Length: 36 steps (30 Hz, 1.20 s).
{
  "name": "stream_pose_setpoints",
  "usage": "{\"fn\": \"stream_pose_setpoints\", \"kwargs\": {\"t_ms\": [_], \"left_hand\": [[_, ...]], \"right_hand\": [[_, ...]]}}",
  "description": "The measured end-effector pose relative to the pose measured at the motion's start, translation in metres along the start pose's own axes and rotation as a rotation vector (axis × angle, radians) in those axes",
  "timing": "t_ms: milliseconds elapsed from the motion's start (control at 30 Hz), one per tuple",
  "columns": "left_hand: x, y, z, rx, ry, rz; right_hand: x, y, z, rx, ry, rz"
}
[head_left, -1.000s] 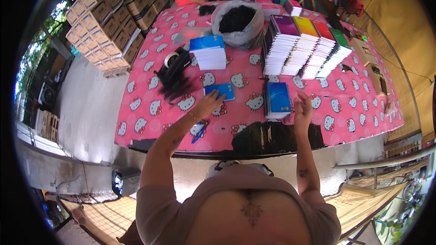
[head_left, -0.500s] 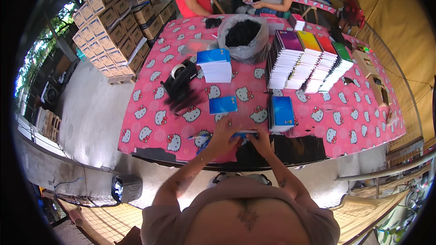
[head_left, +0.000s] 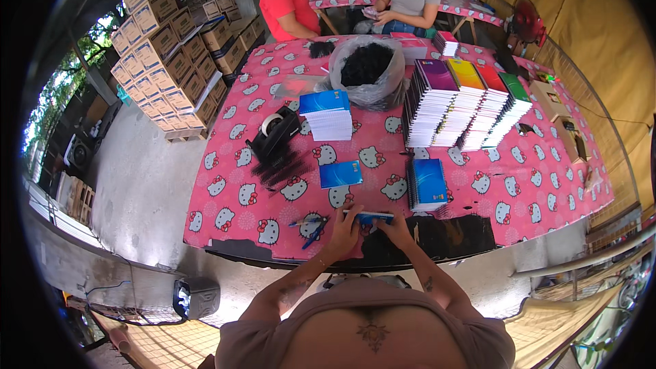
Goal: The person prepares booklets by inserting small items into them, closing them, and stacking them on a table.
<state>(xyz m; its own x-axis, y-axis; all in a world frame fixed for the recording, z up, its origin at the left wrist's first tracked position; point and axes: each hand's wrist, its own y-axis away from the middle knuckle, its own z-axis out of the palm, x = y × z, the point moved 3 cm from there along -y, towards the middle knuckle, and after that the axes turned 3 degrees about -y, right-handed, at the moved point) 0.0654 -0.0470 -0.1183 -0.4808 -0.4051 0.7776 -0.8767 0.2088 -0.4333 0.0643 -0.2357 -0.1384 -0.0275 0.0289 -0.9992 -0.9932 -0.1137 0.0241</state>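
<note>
Near the table's front edge, a small blue notebook (head_left: 376, 218) is held edge-up between my two hands. My left hand (head_left: 346, 234) is closed on its left end, and my right hand (head_left: 398, 232) grips the right end. Just left of my left hand lie blue pens (head_left: 314, 234) on the pink tablecloth. Beyond my hands a single blue notebook (head_left: 341, 174) lies flat. To the right is a short stack of blue spiral notebooks (head_left: 429, 184). Farther back stands a taller stack of blue-covered pads (head_left: 329, 119).
A black tape dispenser (head_left: 275, 131) stands at left beside loose black coils (head_left: 285, 167). A plastic bag of black material (head_left: 367, 65) sits at the back. Tall notebook stacks (head_left: 432, 106) rise at right. Two people are beyond the table, another farther back; cartons (head_left: 164, 61) are piled at left.
My left hand has drawn back from over the pens toward the held notebook, leaving the pens on the cloth. The view has shifted slightly, with the table lower in it.
</note>
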Motion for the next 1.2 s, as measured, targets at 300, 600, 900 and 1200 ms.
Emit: {"fn": "stream_pose_setpoints", "kwargs": {"t_ms": [300,600,900,1200], "left_hand": [[-0.104,-0.074,-0.126,0.201,-0.774,-0.099],[-0.105,-0.065,-0.122,0.162,-0.801,0.0],[-0.023,-0.034,-0.096,0.126,-0.42,-0.005],[0.071,-0.039,-0.105,0.087,-0.19,0.066]], "right_hand": [[0.007,0.002,0.003,0.038,0.052,0.023],[-0.01,0.0,0.005,0.071,0.011,-0.177],[-0.003,0.004,0.005,0.055,0.02,-0.099],[-0.054,0.007,0.005,0.07,-0.095,-0.062]]}}
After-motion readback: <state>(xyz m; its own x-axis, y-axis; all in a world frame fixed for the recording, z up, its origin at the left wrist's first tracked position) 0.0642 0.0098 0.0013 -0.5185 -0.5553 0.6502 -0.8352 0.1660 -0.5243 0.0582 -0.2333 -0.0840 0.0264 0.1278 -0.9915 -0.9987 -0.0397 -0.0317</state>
